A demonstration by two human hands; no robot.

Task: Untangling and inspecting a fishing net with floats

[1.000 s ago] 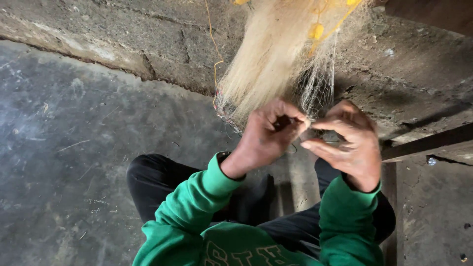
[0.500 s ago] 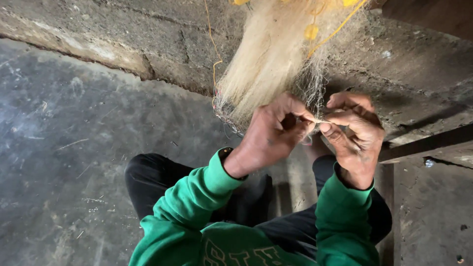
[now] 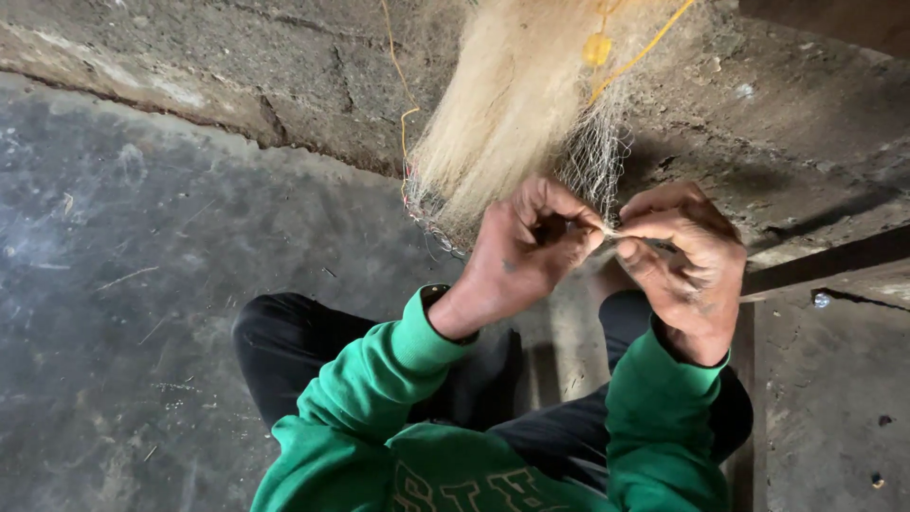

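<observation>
While the pale net (image 3: 517, 104) hung bunched from above against the rough concrete wall (image 3: 284, 76), I had both hands together at its lower edge, working a strand between the fingertips. My left hand (image 3: 521, 251) was curled shut, thumb and forefinger pinching a bit of mesh; my right hand (image 3: 687, 261) met it tip to tip, pinching the same fine thread just beside it. A yellow cord (image 3: 635, 57) with a small yellow float (image 3: 596, 49) ran down through the bundle. I judged this to be the middle of tying or picking at one knot in the mesh. The next move would call for a steady pull with the pinch kept tight, since the thread was too thin to see clearly. Against the frame a second before, my right hand had closed in from a looser, more open pose, and the fingertips now touched.
</observation>
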